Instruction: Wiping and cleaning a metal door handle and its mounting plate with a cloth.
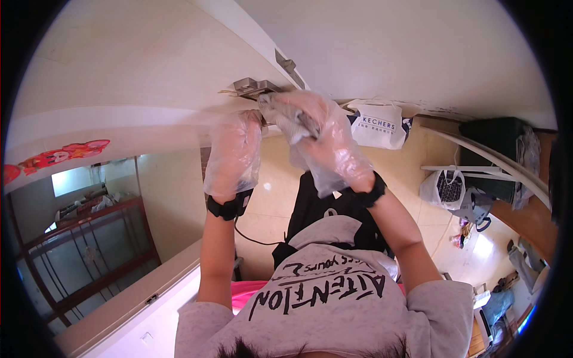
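Both of my hands wear loose clear plastic gloves. My right hand (pixel 329 121) is closed around a grey ribbed cloth (pixel 291 118) and presses it close to a metal door fitting (pixel 255 87). The fitting sits on a white door (pixel 147 58), near its edge. A second metal plate (pixel 288 65) shows on the narrow door edge. Just left of the cloth, my left hand (pixel 235 147) is raised with curled fingers near the underside of the fitting. The glove and angle hide whether it grips anything.
A white paper shopping bag (pixel 378 125) stands against the wall on the floor. At right are a plastic bag (pixel 441 188) and a dark green box (pixel 483 156). A cable (pixel 255 239) hangs from my left wristband. A wood-framed glass partition (pixel 89 250) stands at left.
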A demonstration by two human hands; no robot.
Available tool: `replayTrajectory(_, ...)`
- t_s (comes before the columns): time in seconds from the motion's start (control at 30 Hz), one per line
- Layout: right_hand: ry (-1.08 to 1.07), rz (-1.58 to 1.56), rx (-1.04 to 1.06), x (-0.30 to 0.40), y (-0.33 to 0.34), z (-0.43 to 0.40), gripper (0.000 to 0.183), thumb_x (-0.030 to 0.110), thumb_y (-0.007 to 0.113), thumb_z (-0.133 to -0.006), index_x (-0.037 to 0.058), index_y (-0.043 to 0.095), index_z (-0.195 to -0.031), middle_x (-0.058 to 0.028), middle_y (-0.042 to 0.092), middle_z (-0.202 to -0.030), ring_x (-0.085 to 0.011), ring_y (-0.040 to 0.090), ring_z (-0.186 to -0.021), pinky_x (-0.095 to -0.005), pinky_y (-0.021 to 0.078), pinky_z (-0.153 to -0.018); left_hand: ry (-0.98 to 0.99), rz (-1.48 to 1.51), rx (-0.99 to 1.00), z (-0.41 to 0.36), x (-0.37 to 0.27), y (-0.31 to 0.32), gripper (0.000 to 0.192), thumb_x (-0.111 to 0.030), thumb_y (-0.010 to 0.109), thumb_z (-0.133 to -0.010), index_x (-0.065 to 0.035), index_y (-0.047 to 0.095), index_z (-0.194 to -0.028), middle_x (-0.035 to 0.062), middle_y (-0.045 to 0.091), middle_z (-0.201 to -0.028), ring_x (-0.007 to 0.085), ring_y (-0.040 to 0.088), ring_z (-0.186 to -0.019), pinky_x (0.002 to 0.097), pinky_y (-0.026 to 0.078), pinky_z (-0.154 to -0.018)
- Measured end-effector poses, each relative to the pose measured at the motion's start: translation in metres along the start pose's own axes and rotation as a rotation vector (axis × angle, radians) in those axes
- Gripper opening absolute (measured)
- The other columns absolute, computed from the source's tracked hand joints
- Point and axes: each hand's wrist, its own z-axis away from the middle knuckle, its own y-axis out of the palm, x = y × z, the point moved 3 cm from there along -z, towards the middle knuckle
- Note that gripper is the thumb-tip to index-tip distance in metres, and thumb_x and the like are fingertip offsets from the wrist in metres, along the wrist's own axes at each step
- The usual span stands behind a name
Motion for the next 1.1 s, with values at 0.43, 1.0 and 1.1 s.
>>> replayTrajectory(0.43,0.137,0.005,0.05,-0.016,-0.002,0.014,0.056,-0.004,0.067,-0.068,0.0135,0.062,-0.121,-0.0152,0.06,-0.116,-0.0346,0.063,-0.097,-0.04,0.0531,-0.081,-0.112,0.002,0.018,-0.001,0.0,0.004,0.034,-0.023,0.057,-0.096,0.0005,0.058,-0.071,0.0162,0.05,-0.057,0.0305,0.05,-0.054,0.0412,0.038,-0.053)
replayTrajectory(1.0,0.182,0.171,0.111,0.003,-0.008,0.002,0.051,-0.005,0.064,-0.074,0.0087,0.06,-0.122,-0.0166,0.059,-0.11,-0.0371,0.062,-0.094,-0.0377,0.0519,-0.081,-0.254,0.132,0.038,-0.002,0.006,0.008,0.029,-0.017,0.059,-0.092,-0.0027,0.054,-0.067,0.0151,0.051,-0.061,0.0349,0.052,-0.061,0.0468,0.04,-0.06)
replayTrajectory(1.1,0.071,0.133,0.109,0.03,-0.006,-0.014,0.044,0.0,0.068,-0.074,0.0091,0.062,-0.117,-0.0151,0.058,-0.109,-0.0343,0.063,-0.093,-0.0384,0.053,-0.075,-0.082,-0.051,-0.055,-0.004,0.003,0.01,0.024,-0.014,0.059,-0.09,-0.0025,0.056,-0.07,0.0156,0.053,-0.063,0.0361,0.054,-0.063,0.0467,0.041,-0.059)
